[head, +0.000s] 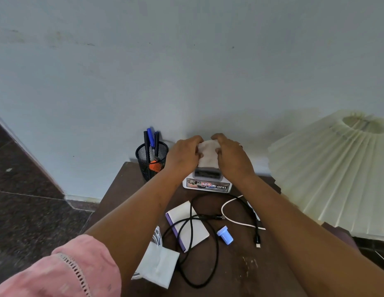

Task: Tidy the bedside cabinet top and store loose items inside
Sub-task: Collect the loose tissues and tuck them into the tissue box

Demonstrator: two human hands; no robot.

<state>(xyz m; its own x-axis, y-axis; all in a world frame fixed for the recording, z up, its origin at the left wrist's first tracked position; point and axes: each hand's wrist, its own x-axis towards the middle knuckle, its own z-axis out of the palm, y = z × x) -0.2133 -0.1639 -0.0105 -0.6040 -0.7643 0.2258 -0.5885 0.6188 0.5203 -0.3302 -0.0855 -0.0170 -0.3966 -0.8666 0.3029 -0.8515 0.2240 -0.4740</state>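
Note:
Both my hands are at the back of the dark wooden cabinet top [236, 264], holding a white tissue [208, 154] that sticks up out of a white tissue box [208, 183] with a printed label. My left hand [183, 156] pinches the tissue's left side and my right hand [231, 157] pinches its right side. Nearer me lie a white notepad with a purple spine [193, 232], a black cable [199, 251] looped over it, a white cable [231, 213], a small blue cap [225, 234] and a folded white tissue [161, 266].
A black mesh pen holder [151, 161] with pens stands at the back left corner against the pale wall. A cream pleated lampshade [341, 176] fills the right side. A clear plastic item [157, 236] lies by the cabinet's left edge. Dark speckled floor lies to the left.

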